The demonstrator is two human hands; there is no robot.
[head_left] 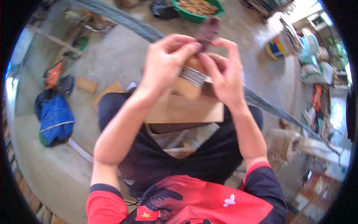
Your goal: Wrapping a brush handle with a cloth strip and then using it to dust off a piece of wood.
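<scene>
Above my lap, my left hand (162,63) pinches a dark purple-brown, elongated piece (209,30) between thumb and fingers. Its upper end sticks up past the fingertips and is a little blurred. My right hand (226,76) is curled at the piece's lower right, with thumb and forefinger closing toward it. Just beneath the hands is a light wooden tool (189,89) with a rounded end and a metal band (194,76) across it; the hands partly cover it. A pale wooden board (182,112) lies under that, between my knees.
A green basin (220,14) of brownish slices stands ahead, beside a black plastic bag (164,9). A grey cloth band (123,20) crosses in front diagonally. Blue cloth (57,119) lies at left, near wood pieces (87,84). Buckets (278,48) stand at right.
</scene>
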